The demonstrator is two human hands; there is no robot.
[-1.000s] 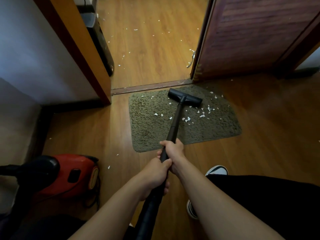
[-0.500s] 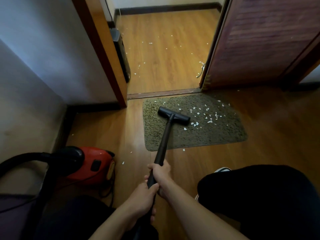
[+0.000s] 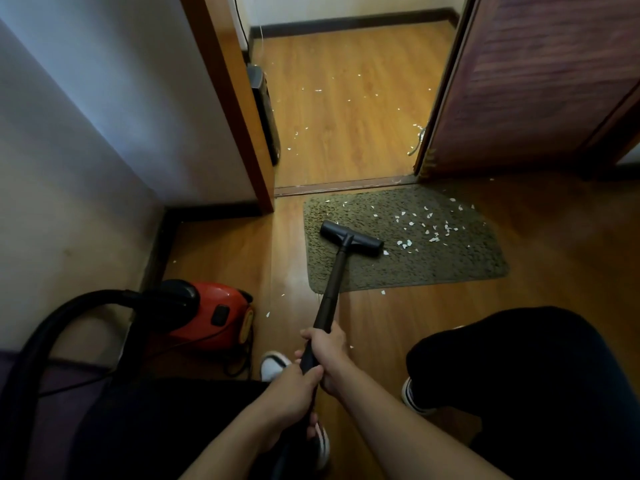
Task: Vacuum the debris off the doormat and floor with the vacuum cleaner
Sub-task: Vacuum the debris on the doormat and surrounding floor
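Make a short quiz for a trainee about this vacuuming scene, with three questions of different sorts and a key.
1. True or false: the vacuum head rests on the doormat.
2. On the doormat, most white scraps lie: A) left of the vacuum head; B) right of it; C) nowhere, none remain.
3. Fill in: the ___ hand grips the wand nearer the vacuum head.
Key: 1 true; 2 B; 3 right hand.

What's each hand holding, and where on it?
Both grip the vacuum tube at its near end, far from the nozzle: right hand ahead, left hand just behind.
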